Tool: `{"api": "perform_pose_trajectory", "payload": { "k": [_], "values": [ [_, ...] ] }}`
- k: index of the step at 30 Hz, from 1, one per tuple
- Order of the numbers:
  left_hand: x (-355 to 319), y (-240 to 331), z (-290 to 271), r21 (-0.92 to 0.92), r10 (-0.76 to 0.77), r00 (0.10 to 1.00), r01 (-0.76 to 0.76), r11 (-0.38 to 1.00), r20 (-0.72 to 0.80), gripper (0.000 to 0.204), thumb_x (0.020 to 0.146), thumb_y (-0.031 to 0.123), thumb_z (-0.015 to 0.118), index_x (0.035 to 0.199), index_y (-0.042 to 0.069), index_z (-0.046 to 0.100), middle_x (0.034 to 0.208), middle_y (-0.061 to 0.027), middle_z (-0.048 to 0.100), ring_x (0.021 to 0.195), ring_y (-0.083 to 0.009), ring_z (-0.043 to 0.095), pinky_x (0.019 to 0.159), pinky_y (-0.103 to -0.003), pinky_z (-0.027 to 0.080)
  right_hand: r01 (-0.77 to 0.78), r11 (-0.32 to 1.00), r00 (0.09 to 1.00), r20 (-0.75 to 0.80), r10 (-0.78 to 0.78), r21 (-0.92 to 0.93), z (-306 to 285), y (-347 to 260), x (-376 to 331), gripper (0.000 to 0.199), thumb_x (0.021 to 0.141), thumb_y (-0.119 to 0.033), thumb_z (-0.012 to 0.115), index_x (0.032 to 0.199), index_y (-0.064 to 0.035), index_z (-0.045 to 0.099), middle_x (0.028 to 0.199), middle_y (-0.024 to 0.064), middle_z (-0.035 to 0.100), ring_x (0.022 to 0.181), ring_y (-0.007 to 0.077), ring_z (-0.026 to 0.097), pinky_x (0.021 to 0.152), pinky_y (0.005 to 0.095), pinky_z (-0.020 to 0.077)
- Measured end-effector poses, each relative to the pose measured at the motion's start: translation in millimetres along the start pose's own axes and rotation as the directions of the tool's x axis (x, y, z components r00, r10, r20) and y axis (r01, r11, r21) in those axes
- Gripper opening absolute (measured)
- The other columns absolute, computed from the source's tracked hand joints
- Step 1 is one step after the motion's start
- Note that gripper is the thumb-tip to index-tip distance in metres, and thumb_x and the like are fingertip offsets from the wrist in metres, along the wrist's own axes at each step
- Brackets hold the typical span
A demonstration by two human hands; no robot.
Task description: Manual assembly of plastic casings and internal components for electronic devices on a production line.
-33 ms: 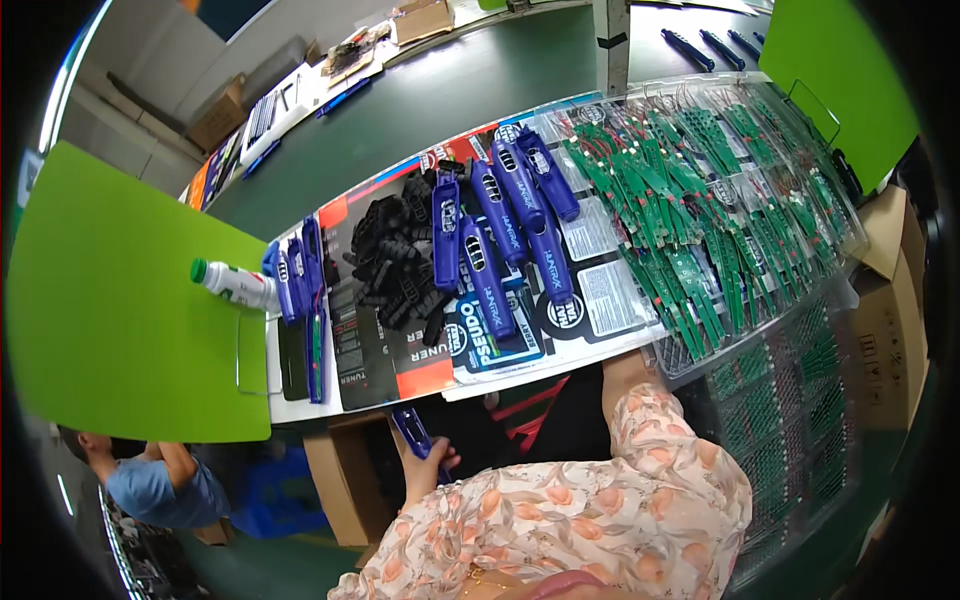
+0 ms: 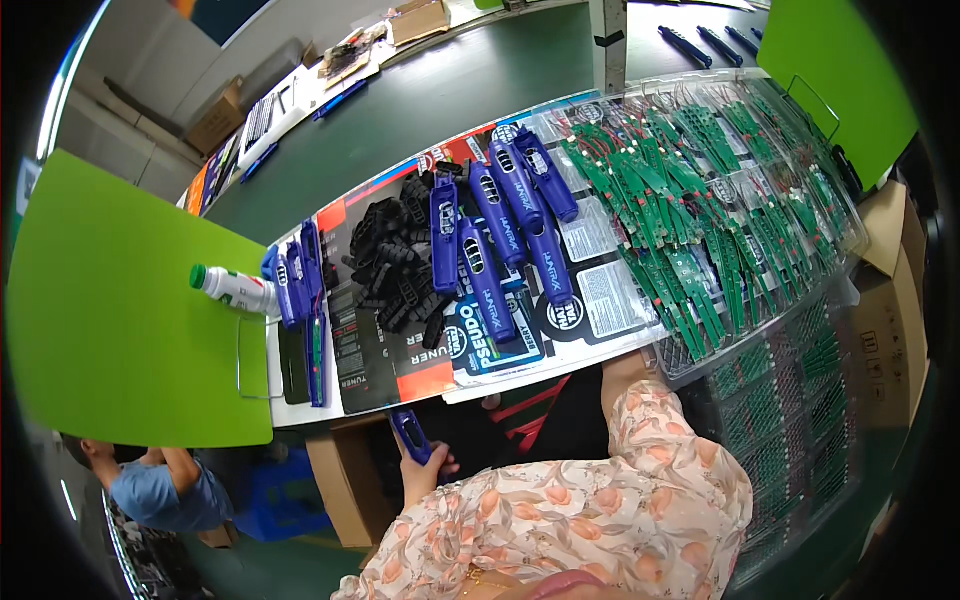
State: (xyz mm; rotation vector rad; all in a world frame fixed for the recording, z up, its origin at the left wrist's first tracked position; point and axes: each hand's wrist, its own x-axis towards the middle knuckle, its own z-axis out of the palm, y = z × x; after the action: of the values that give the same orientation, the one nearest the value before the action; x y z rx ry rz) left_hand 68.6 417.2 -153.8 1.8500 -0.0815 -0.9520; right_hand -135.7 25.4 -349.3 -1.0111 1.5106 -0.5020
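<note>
Below the table's front edge, my left hand [image 2: 430, 466] is closed round a purple plastic housing [image 2: 411, 436] with an oval cutout. My right forearm [image 2: 627, 378] reaches up to the table edge, where the hand and its fingers are hidden. On the table above lie several purple housings [image 2: 487, 285], some with a window cutout and white lettering. To their left is a heap of small black plastic parts [image 2: 388, 262]. More purple housings [image 2: 292, 285] stand together near the left end, beside a long housing with a green strip in it [image 2: 317, 345].
Clear trays of green circuit boards with red wires [image 2: 690, 220] cover the right side. Green panels [image 2: 130, 300] flank the table. A white bottle with a green cap [image 2: 235, 287] lies at the left. Cardboard boxes [image 2: 345, 480] stand below; a person in blue [image 2: 170, 492] is at lower left.
</note>
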Motion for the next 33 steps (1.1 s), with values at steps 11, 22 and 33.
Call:
{"api": "perform_pose_trajectory", "payload": {
  "k": [11, 22, 33],
  "values": [
    [-14.2, 38.8, -47.8, 0.089, -0.042, 0.948, 0.015, 0.996, 0.315, 0.023, 0.082, 0.006, 0.073, 0.092, 0.002, 0.053, 0.067, -0.0035, 0.057, 0.053, -0.0109, 0.054, 0.049, -0.025, 0.043, 0.793, 0.472, 0.538, 0.806, -0.245, -0.386, -12.3, -65.0, -262.5, 0.023, 0.085, -0.023, 0.065, 0.096, -0.0041, 0.069, 0.09, 0.0195, 0.069, 0.084, 0.0374, 0.067, 0.077, 0.0433, 0.0536],
    [-54.3, 72.7, -66.8, -0.08, 0.166, 0.842, -0.146, 0.986, 0.513, 0.02, 0.1, 0.016, 0.047, 0.109, -0.001, 0.053, 0.076, -0.0105, 0.062, 0.049, -0.0114, 0.053, 0.045, -0.023, 0.043, 0.504, 0.104, 0.275, 0.046, -0.96, -0.857, -113.5, -280.4, -166.4, 0.015, 0.087, -0.018, 0.063, 0.088, -0.0038, 0.067, 0.091, 0.0161, 0.066, 0.083, 0.0351, 0.066, 0.074, 0.0452, 0.0541],
    [-22.0, 172.5, 60.3, -0.315, 0.478, 0.662, -0.36, 0.878, 0.577, 0.021, 0.105, 0.018, 0.036, 0.115, 0.004, 0.048, 0.078, -0.0157, 0.064, 0.046, -0.0117, 0.052, 0.042, -0.023, 0.042, 0.328, 0.206, 0.572, 0.02, -0.82, -0.922, -101.4, -292.6, -121.5, 0.014, 0.078, -0.005, 0.06, 0.088, -0.0046, 0.069, 0.1, 0.0172, 0.069, 0.096, 0.036, 0.068, 0.082, 0.0448, 0.0551]
  ]
}}
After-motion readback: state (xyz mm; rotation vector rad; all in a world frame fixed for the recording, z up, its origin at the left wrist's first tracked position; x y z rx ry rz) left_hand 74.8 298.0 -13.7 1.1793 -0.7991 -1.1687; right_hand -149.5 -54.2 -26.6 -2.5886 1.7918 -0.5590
